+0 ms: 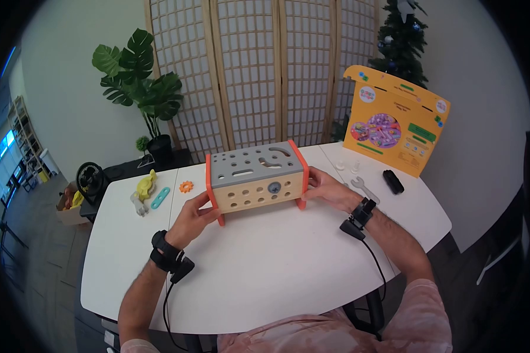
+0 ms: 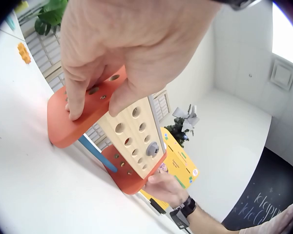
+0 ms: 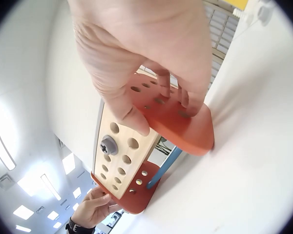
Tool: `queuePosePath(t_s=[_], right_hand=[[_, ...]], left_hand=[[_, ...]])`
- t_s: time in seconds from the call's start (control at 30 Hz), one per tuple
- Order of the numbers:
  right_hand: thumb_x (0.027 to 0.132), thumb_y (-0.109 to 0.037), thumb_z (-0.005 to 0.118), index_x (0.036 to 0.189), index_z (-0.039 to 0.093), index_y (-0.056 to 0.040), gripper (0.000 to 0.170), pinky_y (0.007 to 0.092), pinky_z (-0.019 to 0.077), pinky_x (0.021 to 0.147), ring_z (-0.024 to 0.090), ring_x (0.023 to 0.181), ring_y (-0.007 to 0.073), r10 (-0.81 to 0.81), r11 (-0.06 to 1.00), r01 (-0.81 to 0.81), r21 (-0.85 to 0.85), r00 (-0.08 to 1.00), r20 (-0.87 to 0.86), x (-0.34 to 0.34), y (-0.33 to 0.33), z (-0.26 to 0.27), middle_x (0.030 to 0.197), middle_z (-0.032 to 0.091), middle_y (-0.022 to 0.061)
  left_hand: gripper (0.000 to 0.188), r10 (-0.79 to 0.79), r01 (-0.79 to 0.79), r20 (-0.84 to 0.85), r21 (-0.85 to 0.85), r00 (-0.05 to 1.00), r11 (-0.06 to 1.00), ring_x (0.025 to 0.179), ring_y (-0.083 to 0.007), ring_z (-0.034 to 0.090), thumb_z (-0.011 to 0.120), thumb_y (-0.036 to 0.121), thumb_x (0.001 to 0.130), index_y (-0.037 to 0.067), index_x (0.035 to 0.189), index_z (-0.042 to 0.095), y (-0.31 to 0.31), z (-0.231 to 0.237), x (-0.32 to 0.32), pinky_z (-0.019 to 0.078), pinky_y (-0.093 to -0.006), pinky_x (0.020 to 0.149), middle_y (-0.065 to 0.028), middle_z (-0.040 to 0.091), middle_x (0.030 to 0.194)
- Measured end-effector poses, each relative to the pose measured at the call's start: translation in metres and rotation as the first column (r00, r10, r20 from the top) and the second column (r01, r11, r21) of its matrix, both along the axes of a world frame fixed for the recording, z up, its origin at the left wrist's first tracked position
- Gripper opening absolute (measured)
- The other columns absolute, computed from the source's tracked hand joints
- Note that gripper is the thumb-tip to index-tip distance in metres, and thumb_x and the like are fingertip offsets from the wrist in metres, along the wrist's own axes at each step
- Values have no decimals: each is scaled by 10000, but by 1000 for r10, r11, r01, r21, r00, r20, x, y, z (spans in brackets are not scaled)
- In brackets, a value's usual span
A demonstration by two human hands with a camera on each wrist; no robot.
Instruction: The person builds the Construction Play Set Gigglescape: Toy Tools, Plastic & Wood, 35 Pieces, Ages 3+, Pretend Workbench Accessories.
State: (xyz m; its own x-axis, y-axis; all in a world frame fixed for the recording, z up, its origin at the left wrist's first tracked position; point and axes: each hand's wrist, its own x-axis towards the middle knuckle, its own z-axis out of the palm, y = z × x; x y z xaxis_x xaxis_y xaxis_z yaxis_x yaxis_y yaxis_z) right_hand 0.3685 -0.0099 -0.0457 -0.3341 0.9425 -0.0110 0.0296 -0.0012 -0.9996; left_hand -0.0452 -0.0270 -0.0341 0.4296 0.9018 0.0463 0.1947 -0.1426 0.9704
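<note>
A toy workbench (image 1: 277, 170) stands on the table in the head view, with a grey slotted top, a pale wooden front full of round holes and orange-red end panels. One grey screw (image 1: 274, 187) with a cross slot sits in its front near the right end. My left hand (image 1: 189, 220) grips the left end panel (image 2: 68, 119), thumb at the front edge and fingers on its outer face. On the opposite side, my right hand (image 1: 331, 191) holds the right end panel (image 3: 185, 134) the same way. A blue bar (image 3: 165, 167) runs beneath, between the panels.
Left on the table (image 1: 241, 276) lie a yellow toy piece (image 1: 145, 185), a teal strip (image 1: 160, 198) and an orange gear (image 1: 186, 186). Toward the right are a grey wrench (image 1: 365, 189), small whitish pieces (image 1: 355, 167), a black object (image 1: 393, 182) and an upright yellow box (image 1: 383, 100).
</note>
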Motion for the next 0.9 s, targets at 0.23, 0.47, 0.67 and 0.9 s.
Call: queuePosePath(t_s=[0.23, 0.47, 0.67, 0.9], right_hand=[[846, -4, 806, 1547, 473, -34, 777, 406, 392, 1263, 485, 1503, 237, 11, 999, -12, 33, 999, 32, 1, 4, -2, 1510, 554, 124], [854, -37, 813, 1580, 444, -34, 814, 415, 388, 1263, 484, 1506, 244, 4, 996, -18, 86, 987, 161, 3, 1, 4, 1552, 533, 122], [860, -45, 800, 1353, 676, -29, 509, 346, 604, 963, 734, 1140, 208, -85, 946, -115, 303, 813, 576, 56, 19, 2, 1249, 731, 120], [834, -22, 816, 1203, 692, -45, 390, 361, 580, 802, 712, 921, 224, -805, 560, 425, 711, 480, 348, 164, 48, -30, 1090, 722, 102]], left_hand=[[597, -41, 39, -45, -42, 998, 998, 1327, -234, 678, 610, 3, 1036, 3, 1618, 476, 4, 11, -11, 552, -380, 1150, -120, 592, 1562], [522, 74, -76, -25, -115, 997, 990, 1330, -200, 654, 606, 69, 1040, 27, 1554, 529, 26, 21, -26, 571, -416, 1153, -84, 614, 1496], [515, 177, -183, -138, -30, 974, 983, 1322, -230, 655, 711, 81, 1024, 70, 1521, 573, 89, -2, -51, 597, -400, 1064, -139, 604, 1532], [702, 438, -262, -388, 428, 811, 865, 1154, -378, 746, 825, 291, 942, 12, 1524, 550, 184, -88, -89, 611, -445, 961, -227, 706, 1382]])
